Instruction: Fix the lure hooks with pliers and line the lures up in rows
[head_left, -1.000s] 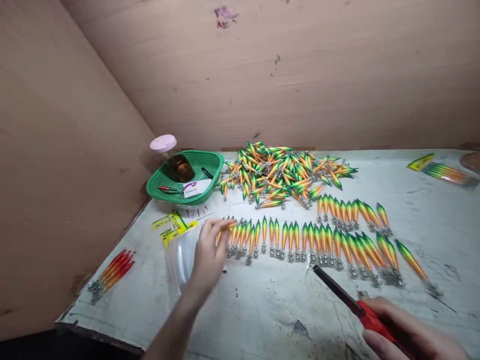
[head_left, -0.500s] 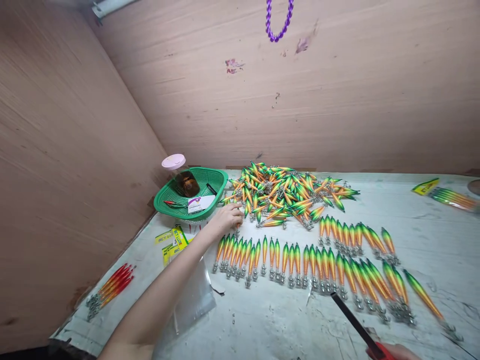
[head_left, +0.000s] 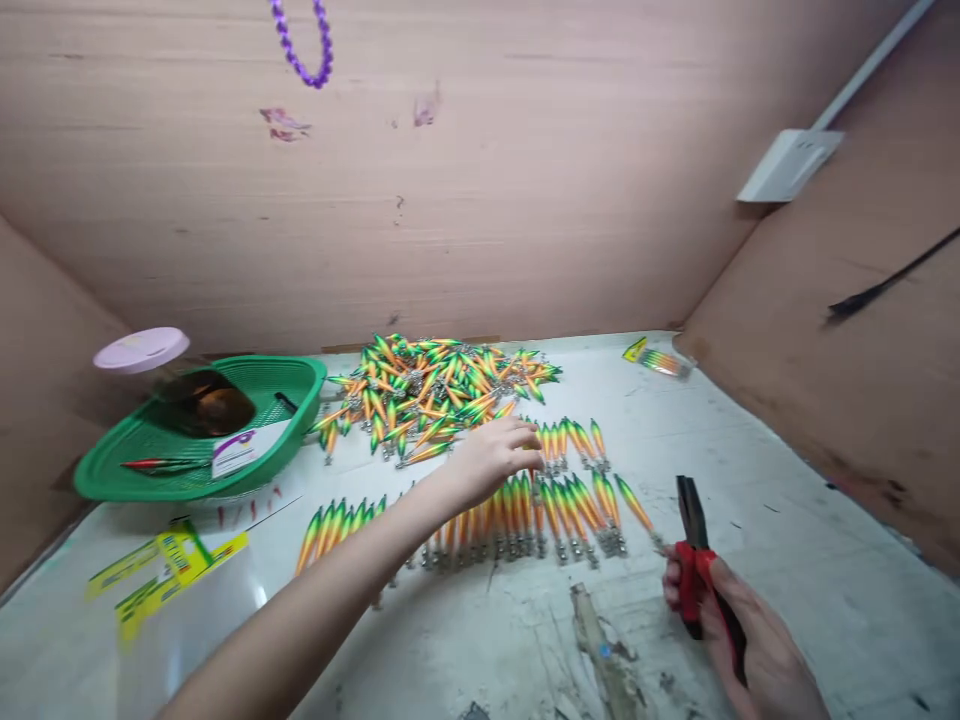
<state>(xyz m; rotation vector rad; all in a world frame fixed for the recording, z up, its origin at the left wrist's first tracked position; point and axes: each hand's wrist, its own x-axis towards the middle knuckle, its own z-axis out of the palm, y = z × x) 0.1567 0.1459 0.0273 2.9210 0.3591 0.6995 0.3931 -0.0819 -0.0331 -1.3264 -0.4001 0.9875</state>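
My left hand (head_left: 502, 458) reaches across the table, its fingers closed on a squid jig (head_left: 537, 497) that shows just below the fingertips, mostly hidden. It hovers between a short row of green, yellow and orange squid jigs (head_left: 577, 438) and a longer row (head_left: 577, 505) in front, which my forearm partly covers. Behind the hand lies a loose pile of the same jigs (head_left: 442, 385). At the right, my right hand (head_left: 750, 625) grips pliers (head_left: 697, 560) by their red handles, the dark jaws pointing up and away.
A green basket (head_left: 112, 478) at the left holds a pink-lidded jar (head_left: 214, 405), a card and a red-tipped jig. Yellow-topped packets (head_left: 180, 555) lie in front of it. A packet of jigs (head_left: 660, 360) lies at the back right. Wooden walls enclose the table.
The view has turned right. My left hand has moved from the pile's left edge to the right, over the rows. My right hand with the pliers has come further into view.
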